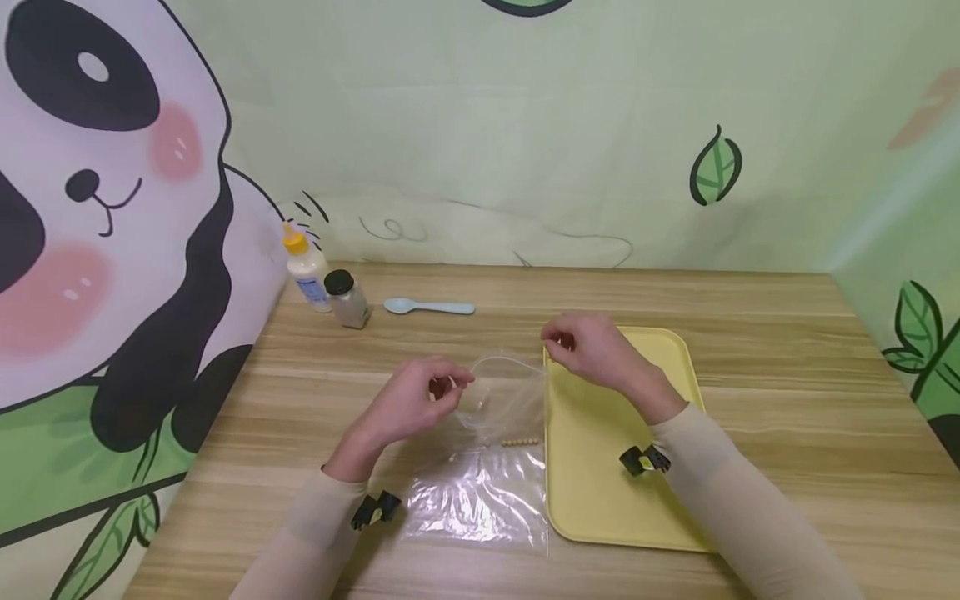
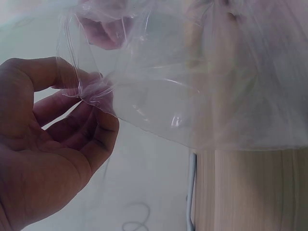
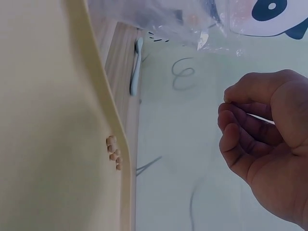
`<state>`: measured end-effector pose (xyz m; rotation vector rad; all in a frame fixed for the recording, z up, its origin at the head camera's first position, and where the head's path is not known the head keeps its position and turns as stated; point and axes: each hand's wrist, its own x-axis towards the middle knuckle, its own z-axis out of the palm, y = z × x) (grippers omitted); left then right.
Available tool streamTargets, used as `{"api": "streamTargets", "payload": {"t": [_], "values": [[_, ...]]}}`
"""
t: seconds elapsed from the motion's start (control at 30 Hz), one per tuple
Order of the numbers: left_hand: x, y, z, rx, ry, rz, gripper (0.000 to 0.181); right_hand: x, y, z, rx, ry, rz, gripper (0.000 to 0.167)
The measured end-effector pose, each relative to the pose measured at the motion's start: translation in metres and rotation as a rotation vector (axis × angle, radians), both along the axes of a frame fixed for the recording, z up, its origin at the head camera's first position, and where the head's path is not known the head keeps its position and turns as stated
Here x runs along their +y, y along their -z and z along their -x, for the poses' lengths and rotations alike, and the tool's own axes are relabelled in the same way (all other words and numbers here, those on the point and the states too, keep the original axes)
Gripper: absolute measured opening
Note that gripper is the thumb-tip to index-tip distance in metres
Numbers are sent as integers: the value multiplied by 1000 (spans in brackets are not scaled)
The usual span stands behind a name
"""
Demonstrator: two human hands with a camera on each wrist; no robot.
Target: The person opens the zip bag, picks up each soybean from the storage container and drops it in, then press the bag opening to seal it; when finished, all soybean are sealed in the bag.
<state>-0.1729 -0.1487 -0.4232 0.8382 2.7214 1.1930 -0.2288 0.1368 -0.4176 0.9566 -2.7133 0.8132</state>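
Observation:
My left hand pinches the edge of a clear plastic zip bag near its mouth, plain in the left wrist view. The bag's mouth is lifted and gaping; its lower part lies on the table. A short row of small wooden beads shows through the plastic. My right hand is above the far left part of a yellow tray, apart from the bag. Its fingers curl with thumb and fingertips together; whether something tiny sits between them is hidden. Several beads lie by the tray's rim in the right wrist view.
At the back left of the table stand a white glue bottle with a yellow cap and a small jar with a black lid. A light blue spoon lies to their right. A printed cloth wall rises behind the table.

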Motion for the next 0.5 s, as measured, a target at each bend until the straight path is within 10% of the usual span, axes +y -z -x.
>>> {"api": "streamTargets", "payload": {"t": [0.5], "values": [[0,-1,1,2,0,1,22,-9,-12,-6,79,-29,21,9]]}}
